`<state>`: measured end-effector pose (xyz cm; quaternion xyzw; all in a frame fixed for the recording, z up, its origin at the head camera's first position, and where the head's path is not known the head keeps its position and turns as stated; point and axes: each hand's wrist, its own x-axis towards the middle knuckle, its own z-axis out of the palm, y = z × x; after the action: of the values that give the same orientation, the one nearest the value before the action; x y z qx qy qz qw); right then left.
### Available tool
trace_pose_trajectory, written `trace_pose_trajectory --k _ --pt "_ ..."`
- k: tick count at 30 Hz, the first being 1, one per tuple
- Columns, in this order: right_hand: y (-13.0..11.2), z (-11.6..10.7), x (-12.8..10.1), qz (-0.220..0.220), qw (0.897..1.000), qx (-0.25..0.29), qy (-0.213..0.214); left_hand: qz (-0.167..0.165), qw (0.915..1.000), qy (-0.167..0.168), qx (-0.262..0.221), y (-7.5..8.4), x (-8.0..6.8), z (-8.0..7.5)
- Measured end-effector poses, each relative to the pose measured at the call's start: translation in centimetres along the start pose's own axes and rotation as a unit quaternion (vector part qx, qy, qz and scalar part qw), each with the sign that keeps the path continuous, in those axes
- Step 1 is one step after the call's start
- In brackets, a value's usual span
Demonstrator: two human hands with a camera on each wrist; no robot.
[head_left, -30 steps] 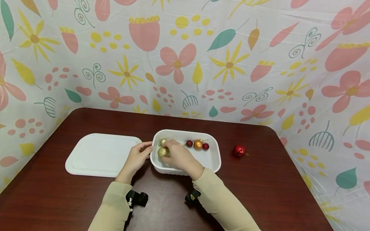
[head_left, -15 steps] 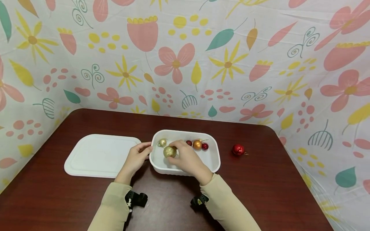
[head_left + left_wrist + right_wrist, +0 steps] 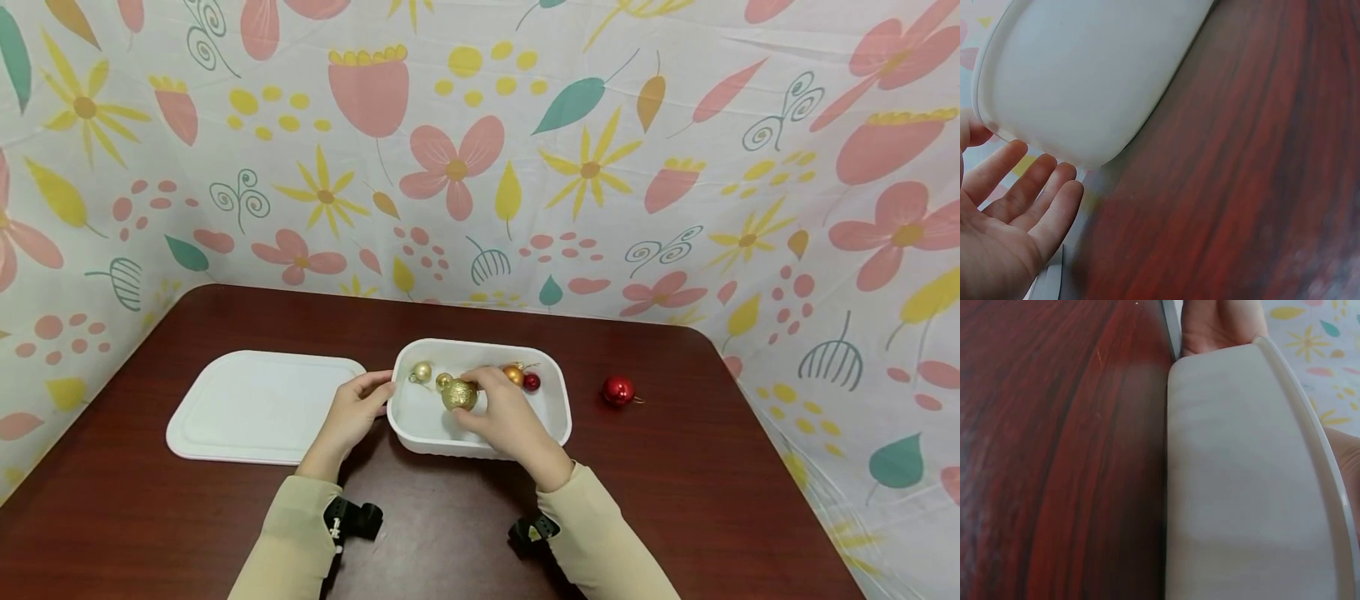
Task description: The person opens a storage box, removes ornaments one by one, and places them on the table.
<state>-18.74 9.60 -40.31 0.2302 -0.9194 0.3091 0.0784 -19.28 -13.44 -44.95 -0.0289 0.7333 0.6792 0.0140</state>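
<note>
A white container point(image 3: 557, 419) stands mid-table. Inside it my right hand point(image 3: 504, 414) pinches a gold glitter ball point(image 3: 459, 395) just above the floor. Two small gold balls point(image 3: 422, 372) point(image 3: 443, 381) lie at its far left, and an orange ball point(image 3: 513, 375) and a dark red ball point(image 3: 532, 382) lie at the far right. My left hand point(image 3: 352, 414) rests against the container's left end with its fingers point(image 3: 1019, 203) nearly straight by the outer wall point(image 3: 1085, 75). The right wrist view shows only the container's near wall point(image 3: 1241, 487) and the table.
A flat white lid point(image 3: 262, 406) lies on the dark wooden table point(image 3: 712, 500) left of the container. A shiny red ball point(image 3: 618, 390) sits on the table to the container's right. Flowered cloth walls close in the back and both sides.
My right hand has carried the gold glitter ball rightward inside the container, uncovering a second small gold ball. The left hand and the container have stayed put.
</note>
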Motion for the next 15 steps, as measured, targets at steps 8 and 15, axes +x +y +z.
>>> trace_pose_trajectory --k 8,15 --pt "0.6 -0.8 -0.8 -0.006 0.999 0.006 0.034 0.001 1.0000 0.002 -0.001 0.0 0.0 0.0" --pt "1.4 -1.1 -1.2 -0.022 0.997 0.024 0.068 -0.001 1.0000 0.005 -0.001 -0.1 0.0 0.1"
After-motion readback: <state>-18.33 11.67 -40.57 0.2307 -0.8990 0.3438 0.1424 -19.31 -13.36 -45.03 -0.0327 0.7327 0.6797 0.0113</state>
